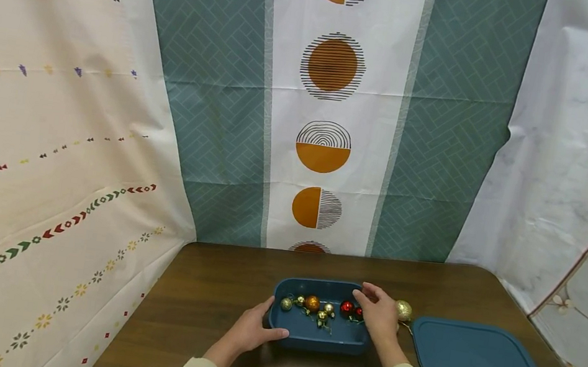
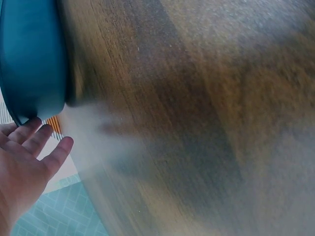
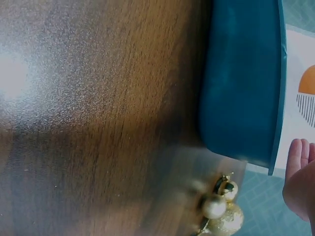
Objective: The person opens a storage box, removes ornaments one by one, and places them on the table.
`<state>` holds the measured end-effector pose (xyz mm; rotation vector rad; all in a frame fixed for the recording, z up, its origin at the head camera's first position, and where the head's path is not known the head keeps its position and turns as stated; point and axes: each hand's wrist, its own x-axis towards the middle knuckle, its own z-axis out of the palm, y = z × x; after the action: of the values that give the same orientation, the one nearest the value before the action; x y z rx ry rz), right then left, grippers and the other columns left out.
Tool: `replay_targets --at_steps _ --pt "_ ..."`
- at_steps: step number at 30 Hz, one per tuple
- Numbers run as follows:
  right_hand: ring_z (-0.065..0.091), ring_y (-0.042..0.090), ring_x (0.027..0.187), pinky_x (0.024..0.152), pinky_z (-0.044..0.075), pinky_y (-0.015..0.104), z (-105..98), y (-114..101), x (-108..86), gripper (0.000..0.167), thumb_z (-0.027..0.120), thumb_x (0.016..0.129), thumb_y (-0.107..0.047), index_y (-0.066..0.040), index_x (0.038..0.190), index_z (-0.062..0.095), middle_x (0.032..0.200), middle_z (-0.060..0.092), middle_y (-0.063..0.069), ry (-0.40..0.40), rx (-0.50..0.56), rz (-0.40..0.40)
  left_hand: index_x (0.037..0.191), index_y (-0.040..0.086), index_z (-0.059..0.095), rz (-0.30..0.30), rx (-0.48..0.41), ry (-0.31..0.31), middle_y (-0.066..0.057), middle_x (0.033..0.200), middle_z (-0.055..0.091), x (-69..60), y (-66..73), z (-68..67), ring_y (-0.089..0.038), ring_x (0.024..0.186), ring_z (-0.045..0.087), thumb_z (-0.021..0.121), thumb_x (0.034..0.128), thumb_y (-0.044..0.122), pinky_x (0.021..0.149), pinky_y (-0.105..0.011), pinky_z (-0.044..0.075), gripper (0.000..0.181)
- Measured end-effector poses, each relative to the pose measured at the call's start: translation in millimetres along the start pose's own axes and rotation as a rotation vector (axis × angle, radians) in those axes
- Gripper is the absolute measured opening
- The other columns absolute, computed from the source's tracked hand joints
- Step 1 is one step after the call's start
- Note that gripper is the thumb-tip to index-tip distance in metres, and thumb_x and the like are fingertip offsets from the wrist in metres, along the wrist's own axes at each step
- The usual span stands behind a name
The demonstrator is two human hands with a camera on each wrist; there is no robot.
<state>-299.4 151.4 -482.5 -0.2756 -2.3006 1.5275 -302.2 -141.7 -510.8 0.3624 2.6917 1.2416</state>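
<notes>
A deep blue rectangular box (image 1: 313, 343) stands on the brown table. Inside lie small bauble ornaments: several gold ones, an orange bauble (image 1: 313, 303) and red baubles (image 1: 347, 307) toward the right end. My left hand (image 1: 255, 328) spans the box's front left corner, fingers along the left side and thumb by the front wall. Over the right end rests or hovers my right hand (image 1: 381, 318), its fingers loosely extended near the back right corner, with nothing seen in them. It partly covers the red baubles. In the right wrist view those fingers (image 3: 294, 156) lie beyond the rim.
Right of the box, gold baubles (image 1: 403, 310) lie on the table (image 1: 213, 279); the right wrist view shows several, including a glittery bauble (image 3: 228, 220). A flat blue lid (image 1: 480, 360) lies farther right. Patterned cloths (image 1: 215, 103) hang behind and at the sides.
</notes>
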Motion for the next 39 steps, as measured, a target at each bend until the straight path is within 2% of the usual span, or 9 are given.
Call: replay_targets --at_steps 6,12,20,27,39 --pt "0.061 0.036 0.11 0.086 0.052 0.047 8.1 -1.7 -1.4 0.039 0.072 0.092 -0.017 0.003 0.126 0.065 0.117 0.067 0.021 -0.091 -0.013 -0.015 0.154 0.001 0.031 0.01 0.008 0.001 -0.026 0.151 0.039 0.9 -1.2 0.3 -0.045 0.137 0.038 0.077 0.0846 0.045 0.104 -0.065 0.034 0.094" --pt "0.065 0.033 0.102 0.082 0.055 0.045 17.2 2.1 -1.9 0.036 0.073 0.091 -0.017 0.002 0.122 0.068 0.112 0.069 0.017 -0.166 -0.041 -0.064 0.153 -0.001 0.032 0.018 0.003 0.003 -0.027 0.151 0.039 0.4 -0.7 0.5 -0.046 0.137 0.038 0.078 0.0847 0.044 0.104 -0.065 0.034 0.094" --pt "0.065 0.031 0.099 0.083 0.054 0.047 27.1 6.3 -2.6 0.03 0.075 0.088 -0.012 -0.001 0.116 0.071 0.106 0.071 0.011 -0.236 -0.114 -0.13 0.153 0.001 0.032 -0.005 0.003 0.006 -0.026 0.151 0.039 0.1 0.6 0.9 -0.046 0.137 0.037 0.078 0.0841 0.046 0.104 -0.066 0.034 0.095" --pt "0.065 0.03 0.096 0.078 0.055 0.044 34.3 7.0 -1.7 0.029 0.075 0.088 -0.012 0.0 0.114 0.072 0.105 0.071 0.011 -0.274 -0.137 -0.132 0.154 0.002 0.032 -0.024 0.002 0.006 -0.025 0.152 0.038 -0.5 1.9 1.4 -0.046 0.138 0.036 0.078 0.0838 0.046 0.104 -0.066 0.033 0.095" --pt "0.065 0.028 0.093 0.08 0.054 0.047 43.1 9.2 0.9 0.025 0.078 0.085 -0.009 0.0 0.108 0.074 0.097 0.071 0.008 -0.37 -0.184 -0.089 0.153 0.002 0.033 -0.019 0.014 0.008 -0.025 0.151 0.039 -0.2 2.3 1.6 -0.046 0.137 0.037 0.078 0.0836 0.047 0.105 -0.066 0.033 0.094"
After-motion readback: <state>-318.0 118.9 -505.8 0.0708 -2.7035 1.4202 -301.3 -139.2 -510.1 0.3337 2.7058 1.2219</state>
